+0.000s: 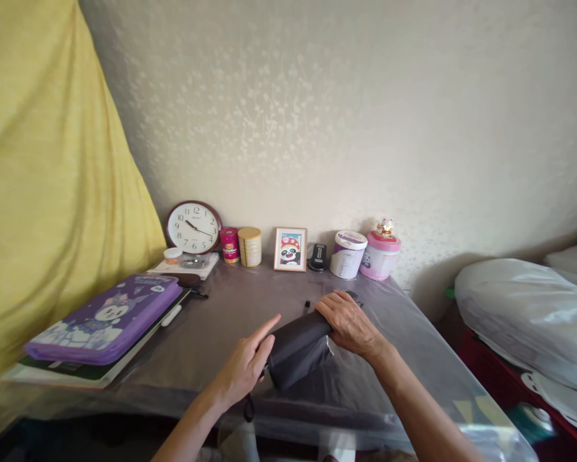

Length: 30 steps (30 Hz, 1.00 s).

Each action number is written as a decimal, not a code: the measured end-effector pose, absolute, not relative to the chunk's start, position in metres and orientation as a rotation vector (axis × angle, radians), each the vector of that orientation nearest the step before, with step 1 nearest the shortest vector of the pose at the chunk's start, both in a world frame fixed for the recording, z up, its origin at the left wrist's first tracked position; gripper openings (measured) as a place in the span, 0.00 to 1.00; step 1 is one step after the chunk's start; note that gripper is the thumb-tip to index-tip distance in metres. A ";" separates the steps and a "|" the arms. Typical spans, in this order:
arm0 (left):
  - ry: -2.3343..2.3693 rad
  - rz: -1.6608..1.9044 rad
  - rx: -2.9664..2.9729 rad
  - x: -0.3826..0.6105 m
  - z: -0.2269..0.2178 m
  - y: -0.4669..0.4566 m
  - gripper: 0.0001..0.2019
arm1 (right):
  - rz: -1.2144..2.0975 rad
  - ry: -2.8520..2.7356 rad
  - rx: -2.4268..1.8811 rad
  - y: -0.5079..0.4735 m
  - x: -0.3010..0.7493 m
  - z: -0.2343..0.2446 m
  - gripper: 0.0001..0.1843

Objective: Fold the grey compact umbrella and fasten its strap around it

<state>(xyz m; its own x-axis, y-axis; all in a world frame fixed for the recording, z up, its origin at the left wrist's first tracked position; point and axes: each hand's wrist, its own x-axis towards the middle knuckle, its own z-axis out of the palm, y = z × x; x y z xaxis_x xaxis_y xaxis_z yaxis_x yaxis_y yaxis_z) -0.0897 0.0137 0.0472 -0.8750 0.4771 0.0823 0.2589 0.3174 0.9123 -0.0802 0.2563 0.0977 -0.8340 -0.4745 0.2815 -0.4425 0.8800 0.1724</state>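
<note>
A folded dark grey umbrella (298, 350) lies on the table (221, 321), which is covered with clear plastic. My left hand (244, 366) grips its near end, with the index finger stretched forward over it. A dark strap hangs down below that hand at the table's front edge. My right hand (348, 324) lies closed over the umbrella's far end and presses it down.
A purple pencil case (108, 317) rests on books at the left. Along the wall stand a clock (193, 226), two small tins (242, 246), a framed panda picture (291, 249), a white tub (348, 254) and a pink tub (379, 255). A yellow curtain hangs left; white bags (524, 308) lie right.
</note>
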 end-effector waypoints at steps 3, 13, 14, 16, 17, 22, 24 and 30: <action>2.470 1.431 0.775 -0.091 0.050 0.012 0.26 | -0.188 -2.757 0.665 0.256 -0.080 0.098 0.09; 2.900 0.810 1.006 -0.085 0.045 0.019 0.31 | -0.206 -2.769 0.667 0.256 -0.085 0.093 0.10; 2.901 0.868 0.998 -0.086 0.044 0.019 0.30 | -0.178 -2.757 0.675 0.256 -0.084 0.093 0.12; 2.874 1.031 0.992 -0.087 0.045 0.018 0.28 | -0.088 -2.690 0.693 0.257 -0.083 0.096 0.19; 2.857 1.108 0.981 -0.088 0.046 0.017 0.27 | -0.022 -2.644 0.694 0.259 -0.082 0.097 0.24; 2.788 1.380 0.846 -0.094 0.050 0.009 0.25 | 0.581 -2.321 0.368 0.287 -0.089 0.093 0.20; 2.749 1.474 0.812 -0.096 0.051 0.006 0.26 | 0.854 -2.237 0.134 0.303 -0.096 0.080 0.10; 2.662 1.695 0.805 -0.098 0.056 0.005 0.24 | 1.702 -2.632 -0.044 0.315 -0.103 0.042 0.07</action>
<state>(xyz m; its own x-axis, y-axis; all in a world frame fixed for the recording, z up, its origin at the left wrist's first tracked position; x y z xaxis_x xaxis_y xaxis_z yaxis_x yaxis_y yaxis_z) -0.0982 0.0054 0.0561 -0.8717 0.3424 0.3505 0.4625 0.3382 0.8196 -0.1030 0.3146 0.0416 -0.9996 0.0276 -0.0096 0.0200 0.4099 -0.9119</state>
